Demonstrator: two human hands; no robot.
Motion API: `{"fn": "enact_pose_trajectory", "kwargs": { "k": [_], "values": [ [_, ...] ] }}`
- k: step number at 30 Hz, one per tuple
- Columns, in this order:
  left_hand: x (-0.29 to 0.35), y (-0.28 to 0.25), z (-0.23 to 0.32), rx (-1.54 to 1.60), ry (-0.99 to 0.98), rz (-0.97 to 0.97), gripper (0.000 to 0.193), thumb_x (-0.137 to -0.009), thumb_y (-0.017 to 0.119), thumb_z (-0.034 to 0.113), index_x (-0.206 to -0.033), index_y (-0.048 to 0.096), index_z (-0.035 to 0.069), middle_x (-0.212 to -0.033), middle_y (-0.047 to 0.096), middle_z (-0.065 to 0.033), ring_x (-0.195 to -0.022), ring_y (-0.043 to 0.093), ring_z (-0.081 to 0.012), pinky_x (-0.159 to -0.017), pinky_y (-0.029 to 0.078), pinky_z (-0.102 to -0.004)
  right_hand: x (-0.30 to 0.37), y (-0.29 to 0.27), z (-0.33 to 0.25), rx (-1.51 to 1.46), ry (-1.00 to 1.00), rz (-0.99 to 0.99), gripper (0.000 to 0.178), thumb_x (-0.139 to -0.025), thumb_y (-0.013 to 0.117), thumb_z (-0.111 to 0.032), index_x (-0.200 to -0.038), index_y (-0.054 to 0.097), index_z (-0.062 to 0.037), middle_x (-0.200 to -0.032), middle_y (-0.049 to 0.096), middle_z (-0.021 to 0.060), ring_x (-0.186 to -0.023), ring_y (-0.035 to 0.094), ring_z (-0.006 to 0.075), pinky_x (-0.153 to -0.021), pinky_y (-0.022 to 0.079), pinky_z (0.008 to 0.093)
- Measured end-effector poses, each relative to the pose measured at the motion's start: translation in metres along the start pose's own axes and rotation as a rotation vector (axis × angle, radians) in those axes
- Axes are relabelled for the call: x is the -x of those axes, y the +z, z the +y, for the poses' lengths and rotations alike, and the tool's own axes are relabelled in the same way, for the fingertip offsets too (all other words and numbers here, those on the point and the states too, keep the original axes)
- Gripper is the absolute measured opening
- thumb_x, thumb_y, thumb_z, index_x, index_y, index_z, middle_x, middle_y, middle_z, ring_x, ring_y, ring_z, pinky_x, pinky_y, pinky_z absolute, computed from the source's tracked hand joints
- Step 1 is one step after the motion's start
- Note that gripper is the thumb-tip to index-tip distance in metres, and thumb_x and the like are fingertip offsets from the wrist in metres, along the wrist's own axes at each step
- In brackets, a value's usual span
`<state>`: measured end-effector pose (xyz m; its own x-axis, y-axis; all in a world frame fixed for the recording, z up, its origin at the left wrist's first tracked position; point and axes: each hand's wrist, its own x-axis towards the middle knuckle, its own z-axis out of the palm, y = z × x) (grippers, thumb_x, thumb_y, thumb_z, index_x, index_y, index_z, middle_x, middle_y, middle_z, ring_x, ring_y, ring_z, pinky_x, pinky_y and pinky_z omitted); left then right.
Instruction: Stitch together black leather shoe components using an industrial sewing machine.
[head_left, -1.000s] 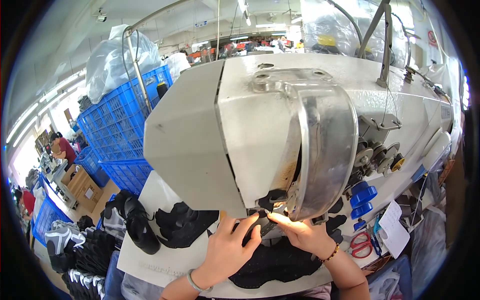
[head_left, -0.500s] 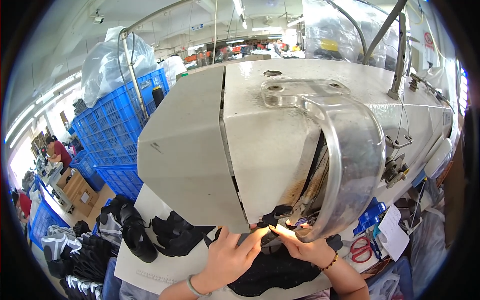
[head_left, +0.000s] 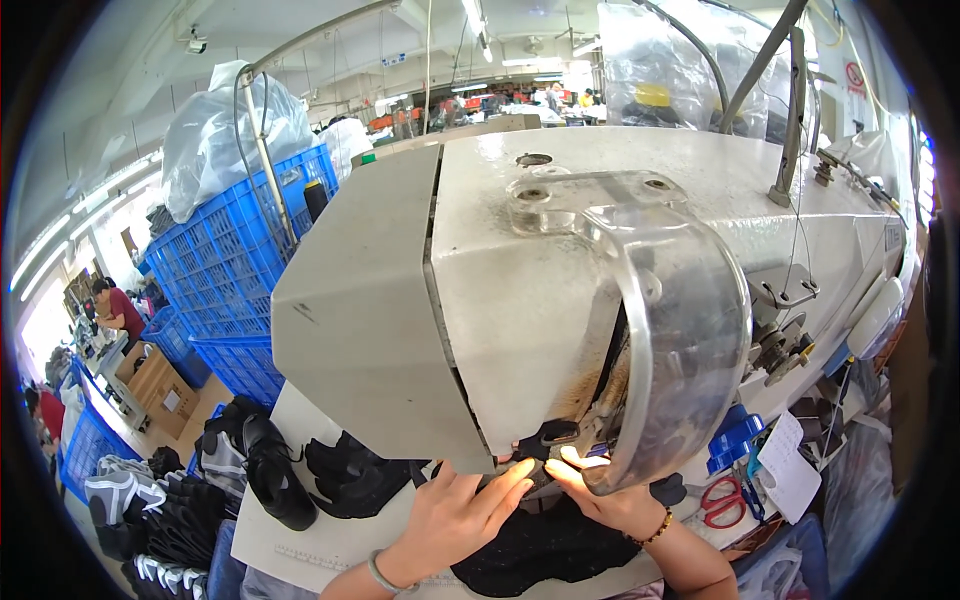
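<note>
A large pale sewing machine (head_left: 350, 300) fills the middle, its needle area partly hidden behind a curved clear guard (head_left: 690, 350). Beneath the head lies a black fabric piece (head_left: 540, 550), with its sewn edge out of clear sight. My left hand (head_left: 455, 520) rests on the piece from the left, fingers stretched toward the needle area and thumb side partly covered by the machine. From the right, my right hand (head_left: 610, 500) touches the same piece below the guard, its fingers extended and apart. Both hands look open, pressing on the fabric rather than wrapped round it.
A black shoe (head_left: 275, 475) and another black piece (head_left: 355, 478) lie left on the pale table (head_left: 290, 555). Stacked grey-and-black uppers (head_left: 125, 490) stand beyond. Red-handled scissors (head_left: 722, 502), a paper sheet (head_left: 790, 455) and a blue holder (head_left: 735, 440) are at right. Blue crates (head_left: 215, 260) rise behind.
My right fingers have spread and lifted slightly near the needle area. My left fingers stay on the piece, a little lower. The whole view has shifted slightly.
</note>
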<state>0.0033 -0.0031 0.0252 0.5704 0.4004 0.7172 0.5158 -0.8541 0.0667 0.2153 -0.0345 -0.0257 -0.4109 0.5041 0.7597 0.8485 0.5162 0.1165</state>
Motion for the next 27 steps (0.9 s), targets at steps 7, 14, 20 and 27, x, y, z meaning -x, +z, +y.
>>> {"fn": "enact_pose_trajectory", "kwargs": {
  "k": [7, 14, 20, 27],
  "values": [
    [-0.001, -0.003, 0.001, -0.071, 0.044, -0.003, 0.025, -0.076, 0.073, 0.017, -0.099, 0.069, 0.007, -0.094, 0.055, -0.0029, -0.076, 0.055, -0.0184, -0.056, 0.046, -0.0271, 0.01, 0.008, 0.005, -0.071, -0.044, -0.047, 0.041, -0.075, 0.066, -0.004, -0.114, 0.062, -0.0112, -0.109, 0.063, 0.0042, -0.1, 0.062, 0.0182, -0.079, 0.052, 0.0295],
    [0.004, 0.002, -0.003, -0.004, 0.015, -0.012, 0.026, -0.076, 0.073, 0.018, -0.099, 0.069, 0.006, -0.089, 0.054, -0.0014, -0.072, 0.053, -0.0173, -0.055, 0.044, -0.0262, 0.004, 0.001, 0.002, -0.013, -0.064, -0.091, 0.04, -0.074, 0.065, 0.0, -0.112, 0.062, -0.0105, -0.108, 0.062, 0.0066, -0.098, 0.062, 0.0185, -0.075, 0.051, 0.0279],
    [0.0, -0.001, 0.0, -0.014, 0.055, 0.007, 0.027, -0.075, 0.074, 0.018, -0.098, 0.069, 0.006, -0.091, 0.054, -0.0019, -0.073, 0.054, -0.0181, -0.055, 0.045, -0.0261, 0.007, 0.002, 0.001, -0.066, -0.022, -0.005, 0.043, -0.072, 0.067, -0.001, -0.113, 0.062, -0.0101, -0.108, 0.062, 0.0073, -0.099, 0.062, 0.0195, -0.074, 0.05, 0.0295],
    [0.001, 0.003, 0.003, -0.026, 0.003, 0.049, 0.024, -0.075, 0.073, 0.018, -0.096, 0.069, 0.007, -0.092, 0.054, -0.0038, -0.073, 0.055, -0.0209, -0.054, 0.045, -0.0272, 0.001, -0.006, 0.001, -0.198, -0.035, -0.059, 0.04, -0.074, 0.066, 0.0, -0.113, 0.06, -0.0063, -0.107, 0.061, 0.0109, -0.099, 0.061, 0.0242, -0.077, 0.049, 0.0328]
  ]
}}
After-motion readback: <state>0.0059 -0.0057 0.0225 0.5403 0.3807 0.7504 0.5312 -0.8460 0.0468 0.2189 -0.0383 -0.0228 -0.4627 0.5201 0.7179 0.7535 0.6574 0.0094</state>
